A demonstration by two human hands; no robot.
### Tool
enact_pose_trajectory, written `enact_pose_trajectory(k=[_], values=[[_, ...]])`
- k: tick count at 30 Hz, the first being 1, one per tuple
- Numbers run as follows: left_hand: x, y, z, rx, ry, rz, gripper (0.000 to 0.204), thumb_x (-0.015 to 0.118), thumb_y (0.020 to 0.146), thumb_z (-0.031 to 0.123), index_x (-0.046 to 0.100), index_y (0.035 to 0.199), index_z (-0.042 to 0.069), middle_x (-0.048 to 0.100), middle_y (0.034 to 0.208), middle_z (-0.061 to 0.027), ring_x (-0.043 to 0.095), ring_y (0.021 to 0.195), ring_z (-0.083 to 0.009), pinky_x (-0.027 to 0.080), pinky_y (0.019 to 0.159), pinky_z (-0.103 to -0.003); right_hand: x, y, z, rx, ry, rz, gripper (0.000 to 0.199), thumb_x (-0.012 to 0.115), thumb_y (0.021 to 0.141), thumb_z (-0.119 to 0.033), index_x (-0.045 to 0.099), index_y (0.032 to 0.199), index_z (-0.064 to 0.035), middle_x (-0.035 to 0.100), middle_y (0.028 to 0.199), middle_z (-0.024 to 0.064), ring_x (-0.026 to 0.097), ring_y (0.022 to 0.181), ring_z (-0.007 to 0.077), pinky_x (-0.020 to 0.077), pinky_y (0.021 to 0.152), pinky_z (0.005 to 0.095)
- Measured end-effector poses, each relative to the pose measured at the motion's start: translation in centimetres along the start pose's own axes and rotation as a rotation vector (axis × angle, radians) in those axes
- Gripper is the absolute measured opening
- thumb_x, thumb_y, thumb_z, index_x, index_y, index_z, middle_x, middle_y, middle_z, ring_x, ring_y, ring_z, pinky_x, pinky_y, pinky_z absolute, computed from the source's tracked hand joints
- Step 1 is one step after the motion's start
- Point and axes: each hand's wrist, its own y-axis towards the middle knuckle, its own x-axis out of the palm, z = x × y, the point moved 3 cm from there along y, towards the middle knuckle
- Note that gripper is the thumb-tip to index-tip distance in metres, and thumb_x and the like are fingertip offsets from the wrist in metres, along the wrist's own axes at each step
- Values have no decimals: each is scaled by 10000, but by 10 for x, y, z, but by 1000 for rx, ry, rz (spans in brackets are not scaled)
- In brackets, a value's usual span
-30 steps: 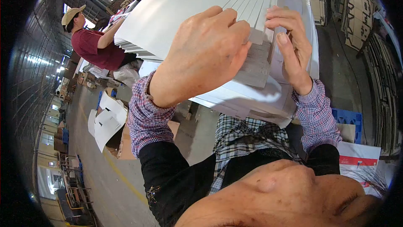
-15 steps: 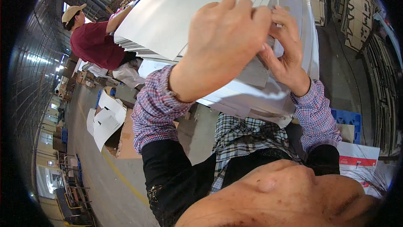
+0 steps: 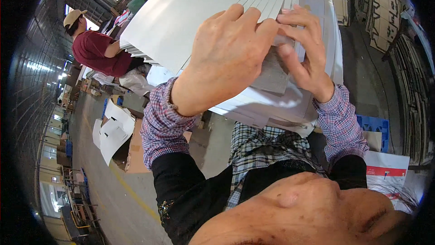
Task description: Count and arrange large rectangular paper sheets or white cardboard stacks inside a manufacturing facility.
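A thick pile of large white card sheets (image 3: 167, 14) lies before me, its edges fanned out near my hands. My left hand (image 3: 229, 57) is closed over the near edge of the fanned sheets, knuckles up; its fingertips are hidden. Beside it, my right hand (image 3: 310, 48) has curved fingers and a thumb held apart, with the fingertips against the sheet edges. Below both hands is a grey flat piece (image 3: 270, 76), partly covered by my left hand. More white sheets (image 3: 253, 109) are stacked underneath, close to my body.
A person in a dark red shirt (image 3: 97, 52) stands at the far left of the pile. An open brown carton (image 3: 138, 152) with white card offcuts (image 3: 115, 131) sits on the floor at left. Patterned boards (image 3: 385, 16) and stacked panels (image 3: 410, 100) line the right, near a blue pallet (image 3: 383, 127).
My left hand has moved left and slightly down. My right hand has shifted a little left, its thumb now apart from my left hand. The other person's arm has drawn back.
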Motion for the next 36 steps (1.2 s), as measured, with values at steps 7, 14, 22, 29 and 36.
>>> enact_pose_trajectory(k=[7, 14, 22, 29, 36], values=[[-9, 2, -1, 11, -121, -62, 186, 761, 773, 99, 639, 902, 42, 590, 825, -71, 608, 793, -291, 501, 662, -402, -3, -3, 7, 199, 290, 30, 256, 673, 932, -133, 669, 1165, -27, 632, 1206, 140, 553, 1228, 322, 311, 1189, 517], [-7, 3, 2, 24, -75, -44, 147, 748, 779, 77, 650, 882, 41, 580, 777, -65, 606, 740, -278, 500, 629, -400, 0, -4, 5, 167, 239, 46, 327, 706, 898, -132, 647, 1199, -20, 620, 1218, 145, 551, 1219, 325, 323, 1182, 522], [-2, 11, -2, 1, 138, 96, 139, 716, 823, 44, 588, 877, 55, 547, 724, -72, 609, 688, -271, 489, 582, -394, -1, -4, 2, 106, 153, 111, 305, 727, 866, -123, 685, 1145, -6, 619, 1194, 147, 565, 1166, 327, 365, 1145, 530], [3, 23, 7, 12, 85, 94, 136, 719, 852, 87, 593, 899, 68, 551, 715, -71, 614, 690, -275, 482, 572, -405, 0, -3, 0, 64, 56, 40, 292, 780, 839, -169, 734, 1066, 8, 620, 1196, 147, 594, 1141, 344, 353, 1152, 558], [16, 21, 9, 8, 35, 95, 187, 693, 775, 58, 614, 944, 72, 553, 789, -72, 603, 766, -274, 487, 613, -407, 0, -1, 0, 70, 49, 9, 307, 786, 848, -187, 732, 1068, 21, 612, 1215, 154, 587, 1159, 360, 359, 1143, 551]])
